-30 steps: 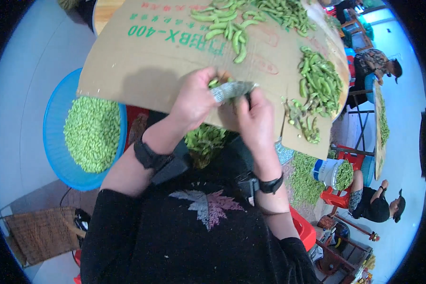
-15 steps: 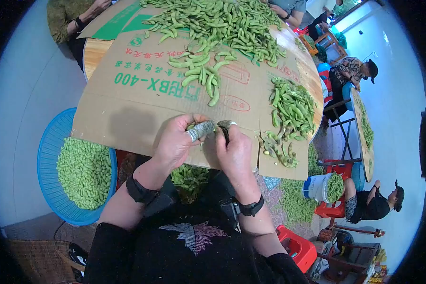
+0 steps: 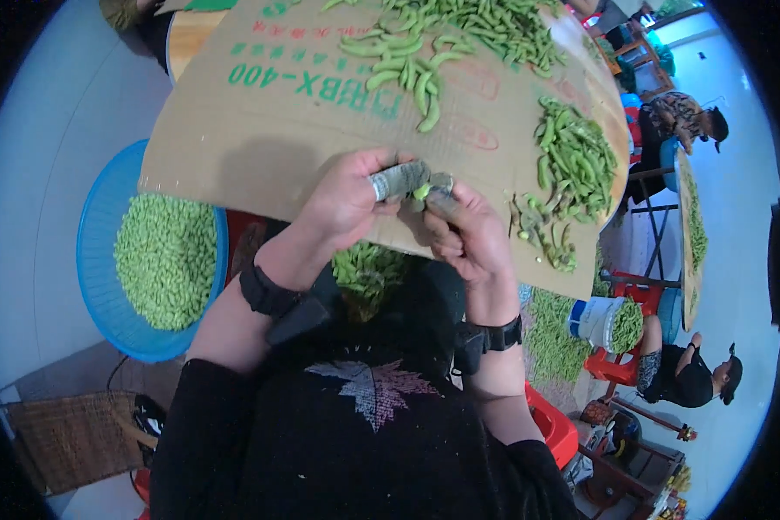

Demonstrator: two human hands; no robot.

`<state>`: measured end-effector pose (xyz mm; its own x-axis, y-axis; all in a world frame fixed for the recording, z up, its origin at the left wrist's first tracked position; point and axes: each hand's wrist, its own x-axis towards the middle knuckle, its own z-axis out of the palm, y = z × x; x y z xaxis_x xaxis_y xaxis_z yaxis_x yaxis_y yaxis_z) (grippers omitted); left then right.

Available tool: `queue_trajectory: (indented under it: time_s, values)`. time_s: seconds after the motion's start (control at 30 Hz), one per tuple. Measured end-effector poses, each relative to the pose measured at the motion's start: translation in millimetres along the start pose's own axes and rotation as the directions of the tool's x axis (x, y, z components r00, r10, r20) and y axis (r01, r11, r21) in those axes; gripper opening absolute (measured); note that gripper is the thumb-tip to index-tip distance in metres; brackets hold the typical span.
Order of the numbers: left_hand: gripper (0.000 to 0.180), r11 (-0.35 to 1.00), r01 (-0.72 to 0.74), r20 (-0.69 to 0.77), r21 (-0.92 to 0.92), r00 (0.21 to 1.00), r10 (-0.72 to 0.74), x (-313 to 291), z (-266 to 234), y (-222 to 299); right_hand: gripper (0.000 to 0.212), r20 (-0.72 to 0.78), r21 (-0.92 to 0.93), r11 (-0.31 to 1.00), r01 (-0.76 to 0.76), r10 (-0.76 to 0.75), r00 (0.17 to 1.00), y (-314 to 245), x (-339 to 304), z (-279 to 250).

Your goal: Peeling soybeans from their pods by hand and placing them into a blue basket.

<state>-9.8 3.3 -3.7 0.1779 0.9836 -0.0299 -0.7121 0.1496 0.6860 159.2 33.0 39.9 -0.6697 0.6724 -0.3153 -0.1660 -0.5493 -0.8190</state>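
Note:
Over the near edge of the cardboard sheet, my two hands meet at the fingertips. A green bean pod shows as a small piece between them; fingers hide most of it. My left hand is closed on one side of it, its thumb wrapped in grey-white tape. Pinching the other side is my right hand, with a dark covering on the thumb. Whole green pods lie beyond my hands. To the right sit a smaller heap of pods and some browned, opened ones.
A blue basket of shelled green beans stands at my left. Empty-looking pods fill the space below the table edge. On the right are a white bucket, a red stool and two seated people by another table.
The view has shifted, so table and basket sit higher in the picture. My hands stay together; the right has turned, and a green piece now shows between the thumbs.

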Motion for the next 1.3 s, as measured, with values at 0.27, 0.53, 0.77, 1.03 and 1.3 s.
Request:
queue_trajectory:
  time_s: [0.27,0.53,0.77,1.03,1.3]
  values:
    - [0.02,0.996,-0.082,0.018,-0.021,0.996,0.083,1.7,3.4,-7.8,0.009,-0.155,-0.191,0.969,0.158,-0.189,0.97,11.8,3.1,4.4]
    - [0.024,0.985,-0.142,-0.222,0.094,0.962,0.16,4.9,13.7,-9.7,0.013,-0.302,-0.179,0.966,0.185,-0.233,0.924,9.4,0.7,2.1]
    - [0.023,0.988,-0.117,-0.264,0.098,0.954,0.139,4.0,5.5,6.3,0.019,-0.158,-0.654,0.756,-0.031,-0.096,0.983,-2.8,-4.3,5.2]
    - [0.023,0.986,-0.118,-0.185,0.116,0.973,0.139,4.5,1.0,2.3,0.022,-0.118,-0.896,0.441,0.056,-0.357,0.927,-9.4,21.7,2.7]
    - [0.02,0.996,-0.065,-0.145,0.055,0.987,0.073,4.0,-2.5,7.3,0.027,-0.033,-0.946,-0.254,-0.202,-0.544,0.838,-28.9,77.0,-5.3]
